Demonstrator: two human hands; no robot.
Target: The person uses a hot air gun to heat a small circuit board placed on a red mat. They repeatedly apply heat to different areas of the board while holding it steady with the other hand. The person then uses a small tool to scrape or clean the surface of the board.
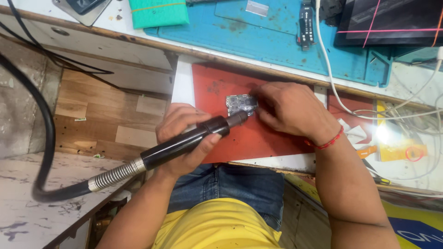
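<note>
While I look down past a yellow shirt [217, 228] and blue jeans [230, 186], I log the nearest item first: my left hand [182, 138], its grip wrapped tight around a black handpiece tool [184, 143]. A ribbed metal collar joins that tool to a thick black hose [44, 138], which loops away at the left. The tool's tip touches a small circuit board [241, 104]. My right hand [288, 110], a red thread at the wrist, presses its fingers down on the board's right edge, grip closed flat on it. The board lies near the upper middle of a red mat [258, 138], which rests on a pull-out tabletop [182, 83]. Further back: a blue work mat [277, 41], a green foam pad [159, 12], a white cable [332, 87], and a dark screen crossed by pink lines [392, 20].
</note>
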